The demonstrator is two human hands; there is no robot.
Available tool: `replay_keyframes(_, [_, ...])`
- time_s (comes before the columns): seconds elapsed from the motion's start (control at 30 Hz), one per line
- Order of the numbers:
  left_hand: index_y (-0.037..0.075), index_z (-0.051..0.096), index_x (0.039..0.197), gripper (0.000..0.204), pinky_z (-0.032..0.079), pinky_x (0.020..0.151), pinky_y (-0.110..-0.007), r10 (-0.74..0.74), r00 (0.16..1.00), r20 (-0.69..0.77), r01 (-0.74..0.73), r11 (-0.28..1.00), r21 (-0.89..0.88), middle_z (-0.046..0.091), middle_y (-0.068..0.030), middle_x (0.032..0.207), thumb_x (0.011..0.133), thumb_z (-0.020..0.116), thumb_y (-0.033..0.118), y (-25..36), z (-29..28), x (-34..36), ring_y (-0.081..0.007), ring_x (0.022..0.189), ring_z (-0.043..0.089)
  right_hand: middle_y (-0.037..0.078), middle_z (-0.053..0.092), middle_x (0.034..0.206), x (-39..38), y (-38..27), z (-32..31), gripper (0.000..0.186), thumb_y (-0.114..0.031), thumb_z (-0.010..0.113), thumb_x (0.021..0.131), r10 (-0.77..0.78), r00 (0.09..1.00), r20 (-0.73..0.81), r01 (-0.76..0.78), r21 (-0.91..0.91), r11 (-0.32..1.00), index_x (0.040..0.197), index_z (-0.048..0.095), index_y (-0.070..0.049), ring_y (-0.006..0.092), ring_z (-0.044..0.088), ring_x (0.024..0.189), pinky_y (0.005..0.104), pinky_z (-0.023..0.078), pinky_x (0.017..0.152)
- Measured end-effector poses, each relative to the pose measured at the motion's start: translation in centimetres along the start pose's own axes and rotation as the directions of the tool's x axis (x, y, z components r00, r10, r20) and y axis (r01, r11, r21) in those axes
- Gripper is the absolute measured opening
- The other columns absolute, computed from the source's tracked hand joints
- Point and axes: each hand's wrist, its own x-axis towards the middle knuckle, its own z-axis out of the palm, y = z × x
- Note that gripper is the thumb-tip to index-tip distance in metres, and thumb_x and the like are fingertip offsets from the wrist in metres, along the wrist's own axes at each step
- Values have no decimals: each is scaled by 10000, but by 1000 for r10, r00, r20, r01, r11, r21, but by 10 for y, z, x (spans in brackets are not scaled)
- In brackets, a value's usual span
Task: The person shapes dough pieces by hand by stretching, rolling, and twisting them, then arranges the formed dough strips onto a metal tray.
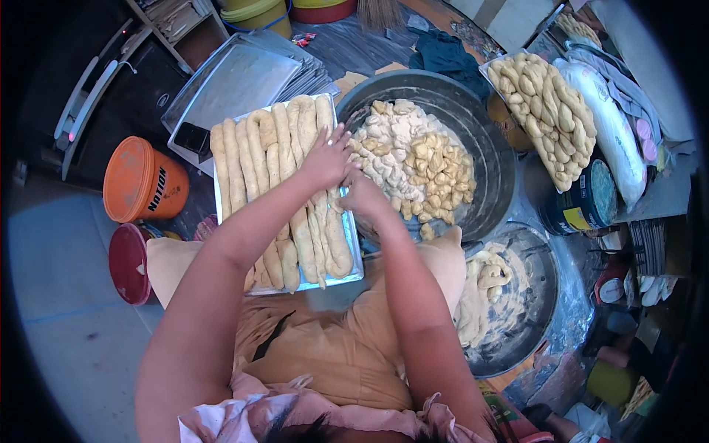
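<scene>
A metal tray (356, 255) lies across my lap, covered with long, pale dough ropes (262, 159) set side by side. My left hand (329, 159) reaches over the tray's right side, its fingers stretched and spread above the ropes, next to the big tub. Just below it, by the tray's right edge, my right hand (362, 196) is closed, with its fingers curled in. What lies within those fingers is hidden. Beyond the tray, a large dark round tub (491, 170) holds a heap of small cut dough pieces (436, 166), some dusted with flour.
At right, a shallow dark basin (543, 295) holds floury dough (480, 295). Braided dough (546, 111) fills another tray behind a dark bucket (583, 196). An orange bucket (144, 181) and red container (129, 262) stand left. Bare metal trays (240, 77) lie behind my tray.
</scene>
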Motion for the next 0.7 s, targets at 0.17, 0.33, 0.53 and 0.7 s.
replay_keyframes(0.17, [20,358,1334,663,111,1086,-502,140,986,-87,-144,989,-38,289,-173,1413,883,384,505,22,6,-73,-325,1346,185,136,638,793,-3,-32,-72,403,-265,691,692,328,930,164,-318,-85,944,1010,580,-43,235,627,712,337,490,652])
replay_keyframes(0.33, [-9,398,1297,690,129,1087,-487,233,970,-64,-241,952,-190,308,-185,1399,878,365,537,50,2,-109,-342,1338,193,193,640,880,-18,-41,-102,423,-295,648,700,369,925,-86,-362,87,928,1031,589,-38,327,615,845,389,473,768])
replay_keyframes(0.53, [11,438,1280,644,133,1087,-481,297,938,177,-191,872,-450,253,-218,1419,876,419,512,81,-49,-95,-370,1341,171,214,619,983,-38,-35,-110,485,-310,646,702,139,990,-10,-138,51,989,1098,571,-39,324,598,934,375,458,830])
replay_keyframes(0.7, [29,441,1284,585,162,1085,-460,325,943,-71,-305,759,-575,232,-214,1432,868,494,438,145,-113,-59,-375,1346,154,174,596,1072,-95,0,-157,461,-267,635,760,286,926,-247,-169,405,899,1149,538,-37,277,580,975,348,450,843])
